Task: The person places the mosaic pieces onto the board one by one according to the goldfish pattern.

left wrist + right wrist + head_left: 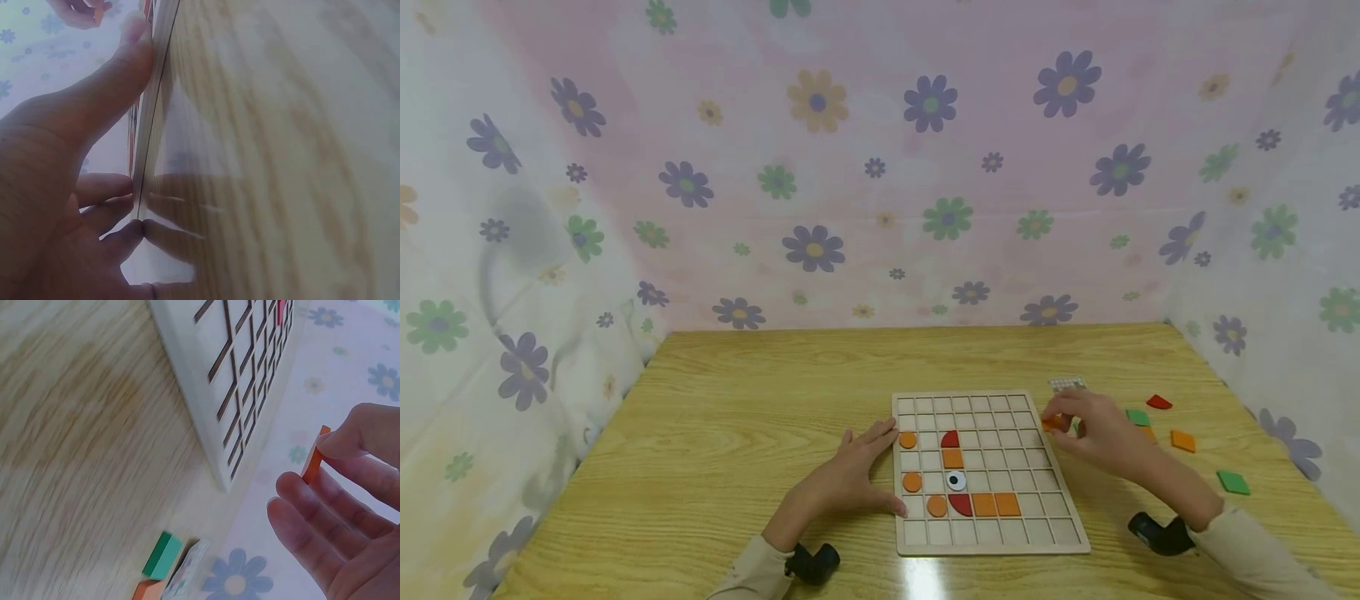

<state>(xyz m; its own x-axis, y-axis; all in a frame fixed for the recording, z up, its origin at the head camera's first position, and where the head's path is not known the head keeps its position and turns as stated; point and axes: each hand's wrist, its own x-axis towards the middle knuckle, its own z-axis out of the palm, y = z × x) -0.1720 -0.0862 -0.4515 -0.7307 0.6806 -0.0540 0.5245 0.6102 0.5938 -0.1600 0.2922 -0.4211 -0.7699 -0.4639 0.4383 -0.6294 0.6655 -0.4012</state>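
Note:
A wooden grid board (1000, 460) lies on the table. Several orange pieces, two red quarter-round pieces and a white eye piece (956, 481) sit in its cells. My left hand (844, 475) rests against the board's left edge, fingers extended, the thumb touching the frame lower down. In the left wrist view, that thumb (119, 78) and the fingertips meet the board's side. Above the board's right edge, my right hand (1103, 433) pinches a thin orange tile (315, 456) between thumb and fingers; the right wrist view shows it edge-on, apart from the board.
Loose pieces lie right of the board: a red quarter-round piece (1159, 402), an orange tile (1183, 441), a green tile (1233, 482) and another green tile (1137, 417). A small printed card (1067, 383) lies beyond my right hand, partly hidden. Flowered cloth (880, 183) encloses the table.

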